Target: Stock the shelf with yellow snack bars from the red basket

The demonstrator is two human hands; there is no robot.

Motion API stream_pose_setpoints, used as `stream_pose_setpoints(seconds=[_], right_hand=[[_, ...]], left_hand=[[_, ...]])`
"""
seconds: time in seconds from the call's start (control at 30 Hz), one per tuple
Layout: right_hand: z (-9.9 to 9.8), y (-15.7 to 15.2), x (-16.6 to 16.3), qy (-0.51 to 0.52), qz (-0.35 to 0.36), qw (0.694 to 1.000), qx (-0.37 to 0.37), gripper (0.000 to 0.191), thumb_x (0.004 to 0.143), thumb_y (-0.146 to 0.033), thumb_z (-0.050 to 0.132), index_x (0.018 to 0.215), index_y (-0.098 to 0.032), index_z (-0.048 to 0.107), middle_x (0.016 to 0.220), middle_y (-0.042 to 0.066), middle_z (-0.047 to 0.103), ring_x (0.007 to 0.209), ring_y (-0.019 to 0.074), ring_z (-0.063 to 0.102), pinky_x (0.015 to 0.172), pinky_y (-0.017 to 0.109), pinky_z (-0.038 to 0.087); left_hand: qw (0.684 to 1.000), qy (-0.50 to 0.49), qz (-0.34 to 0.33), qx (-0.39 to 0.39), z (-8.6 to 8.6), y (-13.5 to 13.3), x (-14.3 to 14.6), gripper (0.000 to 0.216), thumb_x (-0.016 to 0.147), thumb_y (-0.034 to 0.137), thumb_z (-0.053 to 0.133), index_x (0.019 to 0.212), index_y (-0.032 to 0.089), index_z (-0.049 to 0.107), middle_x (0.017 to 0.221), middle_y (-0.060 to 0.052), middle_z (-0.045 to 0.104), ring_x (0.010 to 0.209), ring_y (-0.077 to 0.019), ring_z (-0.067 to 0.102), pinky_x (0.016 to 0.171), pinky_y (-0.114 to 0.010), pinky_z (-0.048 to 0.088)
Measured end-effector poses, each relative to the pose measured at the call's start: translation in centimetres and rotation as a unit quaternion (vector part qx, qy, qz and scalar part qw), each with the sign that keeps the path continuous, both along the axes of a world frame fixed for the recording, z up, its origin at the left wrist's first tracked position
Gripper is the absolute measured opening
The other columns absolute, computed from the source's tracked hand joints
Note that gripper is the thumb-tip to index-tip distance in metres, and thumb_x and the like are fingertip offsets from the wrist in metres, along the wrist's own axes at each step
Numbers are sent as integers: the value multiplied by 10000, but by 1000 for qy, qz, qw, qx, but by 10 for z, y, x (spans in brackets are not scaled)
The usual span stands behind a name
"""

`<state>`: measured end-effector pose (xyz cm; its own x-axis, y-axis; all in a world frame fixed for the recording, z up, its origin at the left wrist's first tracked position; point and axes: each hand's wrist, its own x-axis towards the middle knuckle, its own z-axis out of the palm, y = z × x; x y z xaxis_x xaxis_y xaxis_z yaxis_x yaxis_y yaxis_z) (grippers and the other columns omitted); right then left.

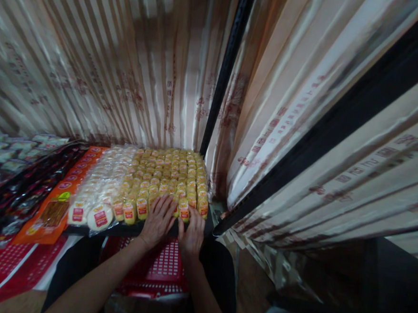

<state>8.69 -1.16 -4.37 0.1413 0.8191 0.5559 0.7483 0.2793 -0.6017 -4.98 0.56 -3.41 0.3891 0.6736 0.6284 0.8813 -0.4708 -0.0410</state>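
Observation:
Rows of small yellow packages (pixel 165 172) with red and white labels stand tightly packed on a dark shelf. My left hand (pixel 158 221) rests over the front row, its fingers stretched out across the packages. Just to the right, my right hand (pixel 192 231) touches the front row as well, with thumb and fingers apart. Between the two hands a labelled yellow package (pixel 184 208) shows its front. Neither hand visibly lifts a package. Some of the front row is hidden behind my fingers.
Clear-wrapped round white packages (pixel 101 215), an orange packet (pixel 52 214) and dark packets (pixel 24 186) lie to the left. A red plastic basket (pixel 162 263) sits below the shelf edge. Black posts (pixel 225 76) and printed pale curtains (pixel 146 76) stand behind and to the right.

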Motion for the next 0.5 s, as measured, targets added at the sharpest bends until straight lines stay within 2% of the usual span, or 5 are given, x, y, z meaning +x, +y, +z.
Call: stream_pose_setpoints(seconds=[0.1, 0.23, 0.5], right_hand=[[-3, 2, -3, -7, -2, 1000, 5, 401, 888, -303, 420, 1246, -125, 449, 1150, 154, 556, 1083, 239, 481, 915, 436, 406], [-4, 4, -7, -6, 6, 1000, 13, 427, 892, -284, 409, 1280, -106, 417, 1175, 164, 539, 1105, 234, 463, 921, 419, 402], [-5, 7, -5, -6, 9, 1000, -4, 411, 895, -321, 418, 1278, -180, 462, 1159, 133, 521, 1094, 230, 467, 921, 417, 402]], left_hand=[[1000, -10, -6, -15, 0, -1, 0, 463, 848, 210, 481, 1306, 162, 431, 1336, -99, 490, 1335, -239, 289, 1091, -444, 258], [999, -37, 0, -20, 2, -2, -1, 399, 855, 203, 465, 1250, 151, 485, 1307, -101, 518, 1320, -241, 317, 1081, -456, 273], [999, -38, -2, -14, -1, 2, -2, 391, 871, 184, 458, 1260, 151, 464, 1294, -103, 532, 1308, -223, 347, 1076, -455, 286]])
